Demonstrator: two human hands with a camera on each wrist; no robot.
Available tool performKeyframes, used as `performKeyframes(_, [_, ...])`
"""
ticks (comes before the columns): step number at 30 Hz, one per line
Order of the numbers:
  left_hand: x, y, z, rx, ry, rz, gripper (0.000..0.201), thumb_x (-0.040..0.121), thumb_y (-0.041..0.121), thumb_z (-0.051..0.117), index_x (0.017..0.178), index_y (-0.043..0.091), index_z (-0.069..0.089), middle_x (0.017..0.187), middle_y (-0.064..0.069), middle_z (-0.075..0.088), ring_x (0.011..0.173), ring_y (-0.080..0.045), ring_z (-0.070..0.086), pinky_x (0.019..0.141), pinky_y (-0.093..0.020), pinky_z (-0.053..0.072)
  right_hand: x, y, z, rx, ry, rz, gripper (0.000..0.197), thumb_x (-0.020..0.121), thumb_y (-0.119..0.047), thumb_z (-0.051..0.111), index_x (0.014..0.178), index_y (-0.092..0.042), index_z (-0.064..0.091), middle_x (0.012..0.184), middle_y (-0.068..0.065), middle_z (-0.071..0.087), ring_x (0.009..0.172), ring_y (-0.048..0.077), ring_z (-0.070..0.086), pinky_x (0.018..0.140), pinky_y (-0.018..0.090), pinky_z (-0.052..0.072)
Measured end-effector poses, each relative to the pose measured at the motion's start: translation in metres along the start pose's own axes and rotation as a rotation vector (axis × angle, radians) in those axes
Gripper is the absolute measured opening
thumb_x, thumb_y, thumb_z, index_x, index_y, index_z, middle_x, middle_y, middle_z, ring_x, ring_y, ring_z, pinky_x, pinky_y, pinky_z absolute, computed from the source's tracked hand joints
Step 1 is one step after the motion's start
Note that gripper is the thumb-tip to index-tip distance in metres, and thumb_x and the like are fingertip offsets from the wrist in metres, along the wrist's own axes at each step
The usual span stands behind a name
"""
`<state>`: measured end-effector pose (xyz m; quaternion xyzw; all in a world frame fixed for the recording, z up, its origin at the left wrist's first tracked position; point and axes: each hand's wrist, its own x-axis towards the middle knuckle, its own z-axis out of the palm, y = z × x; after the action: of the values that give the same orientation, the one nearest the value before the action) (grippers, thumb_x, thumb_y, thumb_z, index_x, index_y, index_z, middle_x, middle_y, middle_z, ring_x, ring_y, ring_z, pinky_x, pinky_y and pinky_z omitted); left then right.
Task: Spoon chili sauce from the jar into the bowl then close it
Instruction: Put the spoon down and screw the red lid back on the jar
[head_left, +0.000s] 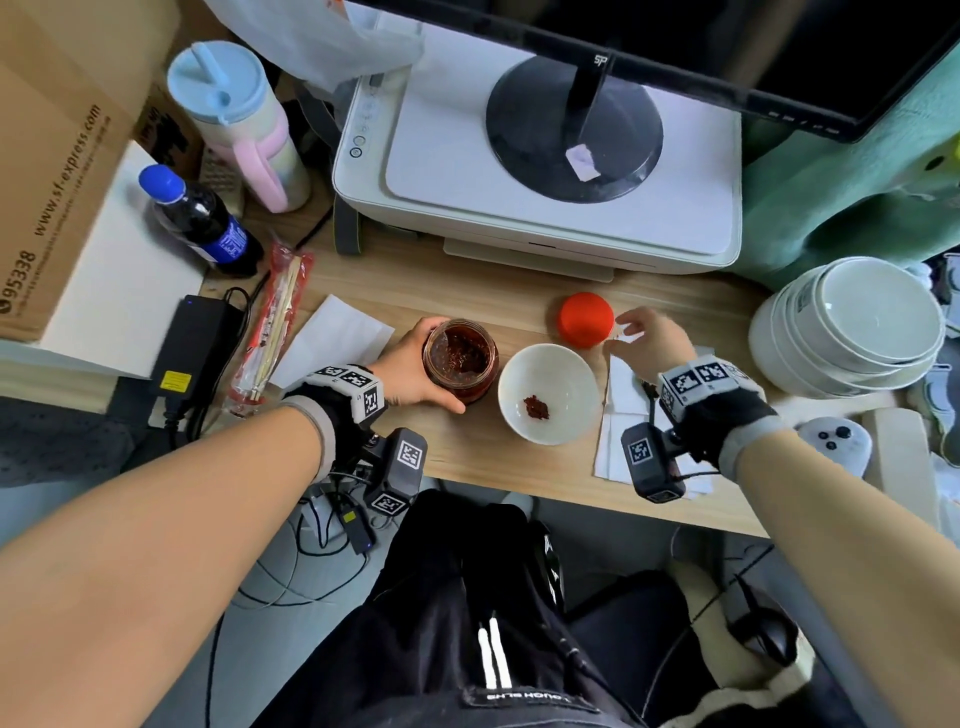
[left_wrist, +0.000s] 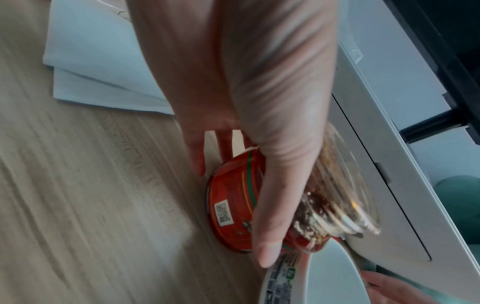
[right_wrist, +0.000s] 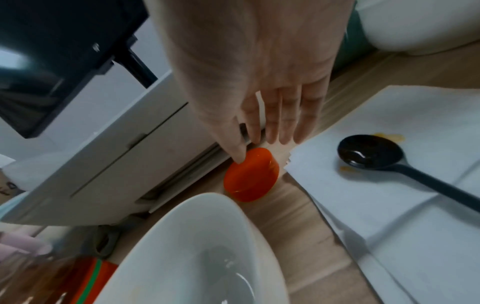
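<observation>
- The left hand (head_left: 410, 371) wraps its thumb and fingers round the open glass chili sauce jar (head_left: 461, 359), which stands upright on the wooden desk (head_left: 467, 291); the left wrist view shows the thumb (left_wrist: 270, 216) lying across the jar's red label.
- The jar is lidless, with dark red sauce showing through its mouth.
- Just beside the jar, at its 4 o'clock, stands a white bowl (head_left: 548, 393) with a small dab of chili sauce (head_left: 536, 407) near its bottom.
- The red lid (head_left: 585, 318) lies flat on the desk at the bowl's 1 o'clock, near the front edge of the white printer (head_left: 540, 171).
- The right hand (head_left: 652, 340) hangs at the lid's 3 o'clock, fingers straight and loosely spread, gripping nothing. In the right wrist view the thumb tip (right_wrist: 237, 158) sits at the lid's edge; whether it touches cannot be told.
- A black spoon (right_wrist: 371, 153), its scoop glossy with oil, lies on white paper napkins (right_wrist: 389, 205) at the bowl's 3 o'clock, with small orange stains beside the scoop.
- A stack of white bowls (head_left: 852, 332) sits at the desk's far right.
- A folded white napkin (head_left: 332, 338) lies at the jar's 9 o'clock.
</observation>
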<state>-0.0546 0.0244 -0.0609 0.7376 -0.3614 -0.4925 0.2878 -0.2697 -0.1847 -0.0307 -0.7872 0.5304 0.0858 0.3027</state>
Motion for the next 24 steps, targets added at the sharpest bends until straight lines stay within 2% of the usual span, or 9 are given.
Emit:
performKeyframes(3, [0.0, 0.0, 0.0, -0.009, -0.004, -0.012, 0.125, 0.026, 0.049, 0.081, 0.134, 0.02, 0.023, 0.14, -0.006, 0.038, 0.133, -0.021, 0.037, 0.115, -0.043, 0.029, 0.014, -0.009, 0.003, -0.035, -0.062, 0.005, 0.065, 0.078, -0.021, 0.068, 0.136, -0.013, 0.041, 0.135, 0.014, 0.052, 0.116, 0.03, 0.055, 0.091, 0.034, 0.043])
performKeyframes(6, [-0.001, -0.001, 0.001, -0.015, 0.003, -0.013, 0.126, 0.027, 0.048, 0.08, 0.135, 0.018, 0.022, 0.142, -0.007, 0.036, 0.133, -0.02, 0.035, 0.115, -0.041, 0.028, 0.02, -0.017, 0.006, -0.077, -0.092, -0.019, 0.079, 0.075, -0.021, 0.072, 0.144, -0.02, 0.032, 0.146, 0.015, 0.037, 0.127, 0.036, 0.046, 0.105, 0.043, 0.039])
performKeyframes(8, [0.0, -0.003, 0.001, -0.018, 0.007, -0.011, 0.124, 0.031, 0.044, 0.084, 0.136, 0.019, 0.022, 0.142, -0.006, 0.037, 0.133, -0.02, 0.036, 0.115, -0.04, 0.028, 0.022, -0.02, 0.008, -0.123, -0.092, -0.071, 0.083, 0.074, -0.026, 0.073, 0.144, -0.023, 0.031, 0.149, 0.014, 0.033, 0.131, 0.039, 0.04, 0.108, 0.045, 0.037])
performKeyframes(12, [0.0, -0.007, 0.003, -0.029, 0.036, -0.027, 0.11, 0.047, 0.021, 0.089, 0.135, 0.021, 0.023, 0.141, -0.004, 0.038, 0.131, -0.019, 0.037, 0.114, -0.037, 0.029, 0.023, -0.022, 0.017, -0.251, -0.11, -0.2, 0.082, 0.074, -0.032, 0.073, 0.144, -0.023, 0.031, 0.148, 0.012, 0.035, 0.13, 0.038, 0.037, 0.105, 0.042, 0.036])
performKeyframes(16, [-0.001, -0.008, 0.004, -0.025, 0.039, -0.022, 0.109, 0.049, 0.018, 0.088, 0.135, 0.021, 0.022, 0.142, -0.005, 0.037, 0.131, -0.018, 0.036, 0.114, -0.036, 0.028, 0.024, -0.024, 0.022, -0.355, -0.098, -0.223, 0.081, 0.074, -0.037, 0.071, 0.143, -0.022, 0.03, 0.143, 0.013, 0.039, 0.127, 0.037, 0.04, 0.099, 0.045, 0.043])
performKeyframes(20, [0.0, -0.009, 0.004, -0.022, 0.045, -0.016, 0.11, 0.049, 0.018, 0.089, 0.136, 0.02, 0.022, 0.142, -0.005, 0.036, 0.132, -0.018, 0.035, 0.114, -0.036, 0.028, 0.023, -0.026, 0.025, -0.416, -0.086, -0.228, 0.083, 0.073, -0.038, 0.073, 0.14, -0.014, 0.031, 0.139, 0.016, 0.042, 0.124, 0.036, 0.044, 0.092, 0.045, 0.047])
performKeyframes(24, [0.0, -0.009, 0.004, -0.02, 0.052, -0.017, 0.11, 0.049, 0.019, 0.089, 0.136, 0.019, 0.022, 0.142, -0.005, 0.037, 0.131, -0.018, 0.036, 0.113, -0.035, 0.028, 0.021, -0.025, 0.015, -0.304, -0.057, -0.091, 0.083, 0.069, -0.044, 0.073, 0.132, -0.005, 0.037, 0.13, 0.017, 0.048, 0.114, 0.036, 0.054, 0.088, 0.042, 0.05])
